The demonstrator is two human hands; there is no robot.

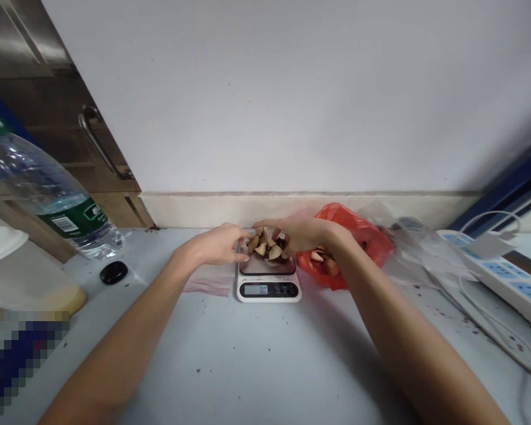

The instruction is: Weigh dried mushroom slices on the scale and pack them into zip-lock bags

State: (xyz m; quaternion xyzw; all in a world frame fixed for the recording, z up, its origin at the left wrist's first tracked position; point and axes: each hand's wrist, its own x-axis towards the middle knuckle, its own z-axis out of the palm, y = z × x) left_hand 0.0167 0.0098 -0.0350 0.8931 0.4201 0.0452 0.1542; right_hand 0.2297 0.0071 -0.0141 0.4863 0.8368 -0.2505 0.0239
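Note:
On the metal plate of a small white digital kitchen scale (269,291) is a heap of dried brown-and-tan pieces (262,245). The lit display shows 0.0. My left hand (219,243) is at the heap's left side, thumb and fingers apart and curved towards it. From the right, my right hand (301,233) reaches over the heap with fingers stretched along its back and right edge. Both hands are at the pieces; whether they press on them I cannot tell. Beside the scale, partly behind my right forearm, lies an open red plastic bag (371,236) with more brown pieces inside.
A clear plastic bottle (48,189) with a green label and a black oval object (114,273) are at left, near a whitish container (22,265). A white power strip (500,271) with cables lies right, beside clear plastic bags (413,251). A wall (292,106) rises behind.

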